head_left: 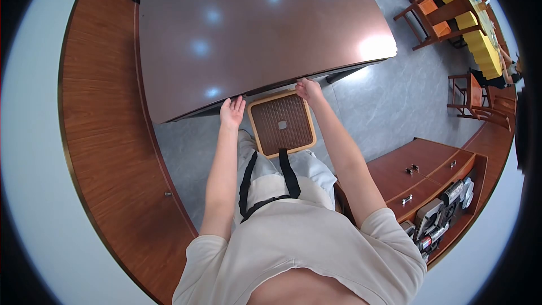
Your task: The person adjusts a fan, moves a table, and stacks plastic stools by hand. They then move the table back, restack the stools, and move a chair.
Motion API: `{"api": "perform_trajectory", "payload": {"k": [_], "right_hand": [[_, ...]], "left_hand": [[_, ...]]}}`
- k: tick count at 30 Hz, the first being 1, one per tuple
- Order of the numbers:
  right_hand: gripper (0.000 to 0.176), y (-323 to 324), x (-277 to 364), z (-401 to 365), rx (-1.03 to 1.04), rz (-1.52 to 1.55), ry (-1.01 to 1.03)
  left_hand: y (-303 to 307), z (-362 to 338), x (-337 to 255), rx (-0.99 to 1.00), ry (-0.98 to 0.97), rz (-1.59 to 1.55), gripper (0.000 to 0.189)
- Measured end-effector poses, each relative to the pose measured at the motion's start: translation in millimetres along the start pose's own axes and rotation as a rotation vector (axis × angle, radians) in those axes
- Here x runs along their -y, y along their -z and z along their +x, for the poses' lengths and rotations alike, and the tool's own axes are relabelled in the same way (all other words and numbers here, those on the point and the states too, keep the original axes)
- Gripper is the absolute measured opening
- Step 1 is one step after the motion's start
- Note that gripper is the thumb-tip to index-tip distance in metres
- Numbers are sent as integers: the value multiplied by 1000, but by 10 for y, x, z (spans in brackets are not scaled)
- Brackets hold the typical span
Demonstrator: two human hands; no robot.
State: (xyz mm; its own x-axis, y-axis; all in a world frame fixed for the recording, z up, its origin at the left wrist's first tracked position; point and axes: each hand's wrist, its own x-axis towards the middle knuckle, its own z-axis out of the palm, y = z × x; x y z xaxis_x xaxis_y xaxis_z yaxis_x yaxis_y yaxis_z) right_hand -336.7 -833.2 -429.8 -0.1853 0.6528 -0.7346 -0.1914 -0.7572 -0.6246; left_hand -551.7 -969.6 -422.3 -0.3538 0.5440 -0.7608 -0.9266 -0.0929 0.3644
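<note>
A square stool (282, 122) with a light wooden frame and a dark woven seat stands on the grey floor just in front of me, partly tucked under the edge of a large dark brown table (248, 28). My left hand (232, 110) is open, fingers spread, at the table's near edge, just left of the stool's far corner. My right hand (308, 88) rests with fingers curled at the stool's far right corner, right under the table's edge; whether it grips the frame I cannot tell.
A curved wooden counter (107, 135) runs along the left. To the right stands a low wooden cabinet (420, 175) with drawers, devices (443, 214) beside it. Wooden chairs (474, 99) and a yellow-cushioned table set (463, 11) stand at the far right.
</note>
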Motion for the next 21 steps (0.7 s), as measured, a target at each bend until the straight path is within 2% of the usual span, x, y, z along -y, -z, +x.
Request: {"api": "perform_trajectory", "payload": {"k": [3, 6, 7, 12, 16, 21], "right_hand": [[19, 5, -7, -19, -13, -3, -3], [27, 175, -144, -79, 13, -168, 31], [30, 272, -238, -73, 3, -172, 7], [35, 988, -782, -234, -101, -353, -125], [30, 1628, -1206, -563, -298, -355, -272], [28, 2228, -1494, -907, -399, -364, -335]], "left_hand": [[15, -4, 5, -30, 2, 17, 27], [138, 10, 48, -31, 2, 64, 33], [205, 3, 65, -39, 1, 93, 39], [697, -83, 185, -88, 54, 164, 35], [1124, -271, 258, -232, 98, 192, 35], [1462, -462, 382, -327, 133, 241, 35]]}}
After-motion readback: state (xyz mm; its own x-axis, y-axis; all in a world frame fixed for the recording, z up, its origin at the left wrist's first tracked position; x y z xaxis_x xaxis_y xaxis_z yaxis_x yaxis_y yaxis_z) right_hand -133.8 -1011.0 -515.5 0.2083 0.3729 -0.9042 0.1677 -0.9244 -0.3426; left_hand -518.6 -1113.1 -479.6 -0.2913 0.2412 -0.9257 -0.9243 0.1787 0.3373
